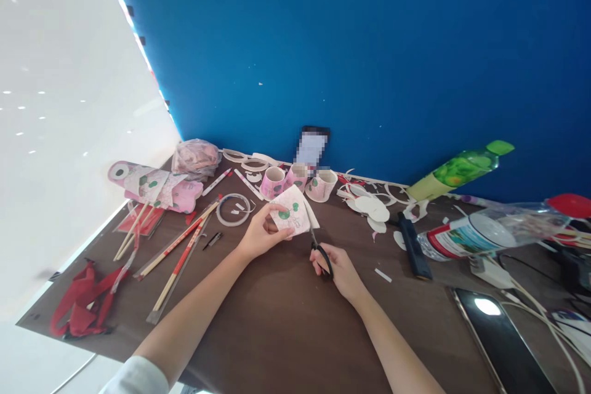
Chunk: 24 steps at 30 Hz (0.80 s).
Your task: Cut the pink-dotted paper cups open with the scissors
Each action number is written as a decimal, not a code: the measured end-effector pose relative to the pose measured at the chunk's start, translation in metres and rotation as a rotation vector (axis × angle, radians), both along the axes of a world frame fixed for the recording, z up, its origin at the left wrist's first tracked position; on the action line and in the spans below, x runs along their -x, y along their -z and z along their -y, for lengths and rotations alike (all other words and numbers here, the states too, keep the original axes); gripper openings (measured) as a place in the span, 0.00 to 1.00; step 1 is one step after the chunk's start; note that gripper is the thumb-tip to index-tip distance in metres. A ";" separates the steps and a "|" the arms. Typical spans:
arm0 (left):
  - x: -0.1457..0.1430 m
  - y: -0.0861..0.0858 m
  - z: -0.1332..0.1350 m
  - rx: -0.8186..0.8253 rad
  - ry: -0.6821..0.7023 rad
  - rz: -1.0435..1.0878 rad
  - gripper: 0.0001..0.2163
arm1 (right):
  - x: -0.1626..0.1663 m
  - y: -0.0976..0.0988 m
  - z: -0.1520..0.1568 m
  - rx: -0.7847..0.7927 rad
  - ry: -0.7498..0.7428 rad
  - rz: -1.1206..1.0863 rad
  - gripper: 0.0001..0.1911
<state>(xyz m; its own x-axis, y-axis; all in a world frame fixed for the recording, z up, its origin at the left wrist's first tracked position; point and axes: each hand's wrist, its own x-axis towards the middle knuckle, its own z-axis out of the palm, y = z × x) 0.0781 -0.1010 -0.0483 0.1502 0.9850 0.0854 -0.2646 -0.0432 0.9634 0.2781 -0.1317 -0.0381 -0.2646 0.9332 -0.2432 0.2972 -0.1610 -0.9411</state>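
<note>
Pinching the paper [292, 212] in my left hand [258, 235] keeps it taut for the blades. My right hand [339, 268] is curled through the scissors [318, 246] handles, cups [298, 180] lined up behind.

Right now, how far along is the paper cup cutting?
Done, it seems: cut rings and white discs lie scattered on the table. In hand: the left hand holds a flattened cup piece while the right hand works the scissors into it. Left: three cups at the back look uncut.
</note>
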 end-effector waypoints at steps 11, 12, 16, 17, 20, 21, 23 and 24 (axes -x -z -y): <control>0.001 0.000 0.000 0.001 0.023 -0.024 0.21 | 0.000 0.000 0.000 0.002 -0.005 0.040 0.26; 0.003 0.001 -0.001 0.001 0.028 -0.028 0.21 | -0.001 0.000 0.000 0.000 -0.010 0.050 0.26; 0.006 0.001 -0.001 0.005 0.061 -0.036 0.21 | -0.005 0.001 -0.002 -0.001 -0.036 0.059 0.25; 0.006 0.000 -0.001 0.011 0.074 -0.032 0.21 | -0.006 0.000 -0.002 0.001 -0.035 0.050 0.25; 0.004 -0.002 0.001 0.027 0.122 -0.020 0.21 | -0.005 -0.001 -0.001 0.007 -0.016 0.016 0.25; 0.004 -0.003 0.002 0.029 0.131 -0.019 0.21 | -0.004 -0.002 -0.001 0.009 -0.011 0.008 0.26; 0.003 -0.003 0.003 0.027 0.137 -0.025 0.21 | -0.003 -0.003 0.000 0.006 -0.007 0.009 0.26; 0.003 -0.003 0.003 0.024 0.137 -0.028 0.21 | -0.002 -0.003 0.000 0.005 -0.008 0.016 0.26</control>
<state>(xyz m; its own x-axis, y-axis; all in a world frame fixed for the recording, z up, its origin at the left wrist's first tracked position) 0.0753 -0.1039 -0.0455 0.2852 0.9569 0.0556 -0.2398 0.0150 0.9707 0.2805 -0.1317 -0.0351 -0.2685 0.9297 -0.2520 0.3133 -0.1631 -0.9355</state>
